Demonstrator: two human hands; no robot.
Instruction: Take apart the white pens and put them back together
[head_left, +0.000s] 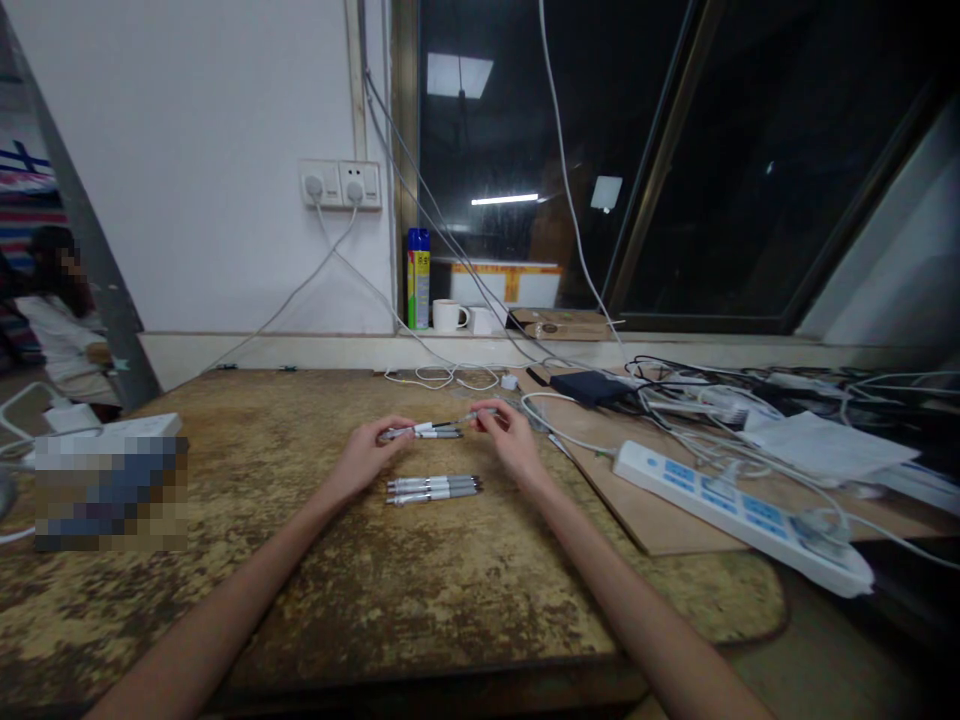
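My left hand (371, 450) is closed around the white barrel of a pen (421, 429), and a thin dark length, likely its refill, sticks out to the right. Between the fingertips of my right hand (511, 436) is a small greyish piece (482, 413), perhaps the pen's front part; the fingers partly cover it. A short gap separates the two held parts. Just under the held barrel lies another pen (442, 435), partly hidden. Closer to me, several white-and-grey pens (433, 489) rest side by side on the worn wooden table (360, 590).
On the right, a white power strip (739, 520) lies across a brown board (645, 515), with tangled cables and a dark box (589, 387) behind. At left is another white power strip (112, 437) near a blurred-out object. A spray can (418, 280) and mug (448, 315) stand on the sill; a person sits far left.
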